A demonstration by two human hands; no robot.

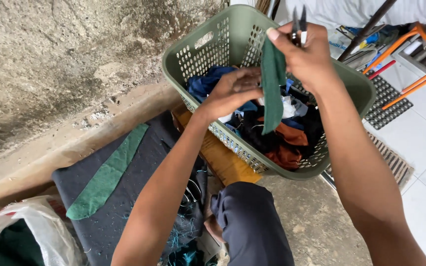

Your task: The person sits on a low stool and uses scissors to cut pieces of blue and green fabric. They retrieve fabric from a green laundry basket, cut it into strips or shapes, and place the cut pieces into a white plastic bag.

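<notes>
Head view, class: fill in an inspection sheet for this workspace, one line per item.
Surface: dark cloth spread on the floor beside a rough wall.
Job's things: green fabric strip hanging over the green basket of mixed scraps; scissors.
Clutter: long green piece on the cloth; plastic bag; teal threads.
Grips: left hand touches the strip; right hand pinches its top and holds the scissors.
Cables: nothing seen.
Surroundings: white tiles, black mat, orange bars.

Soft, even daylight falls around me, brightest on the white tiles at right; shadows faint, focus sharp.
</notes>
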